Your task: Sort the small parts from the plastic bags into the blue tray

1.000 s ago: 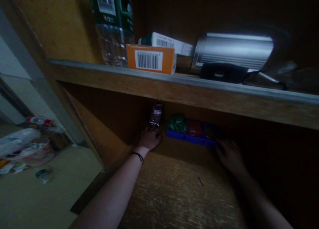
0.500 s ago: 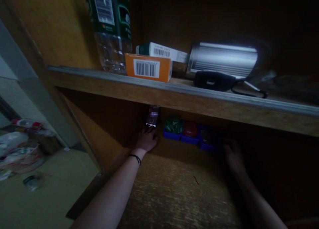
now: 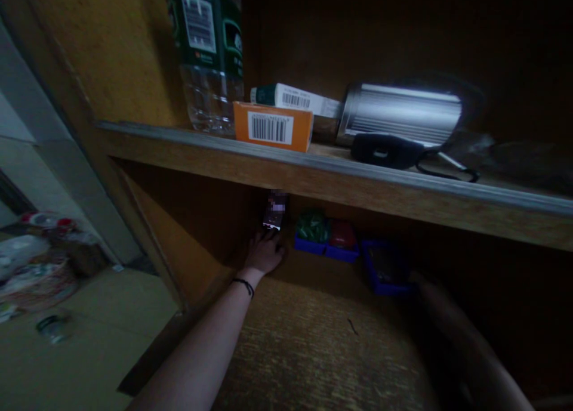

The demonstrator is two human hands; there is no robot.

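Observation:
On the lower shelf (image 3: 313, 327), my left hand (image 3: 265, 253) rests with its fingers apart, just in front of a lit phone (image 3: 274, 211) leaning at the back. Two small blue trays stand side by side, one with something green (image 3: 312, 225) and one with something red (image 3: 342, 234). A third blue tray (image 3: 388, 291) with dark contents sits apart to their right, its right edge at my right hand (image 3: 425, 283). My right hand is dim and blurred, its fingers closed at that edge.
Above, the upper shelf (image 3: 349, 163) bears a plastic bottle (image 3: 212, 59), an orange box (image 3: 273, 126), a silver cylinder (image 3: 403, 113) and a black case (image 3: 385, 150). A basket (image 3: 36, 280) and a bottle (image 3: 52, 327) are on the floor at left.
The right blue tray has moved toward me and slightly right, away from the other two, with my right hand at its edge. My left hand has stayed in place. The view has shifted slightly.

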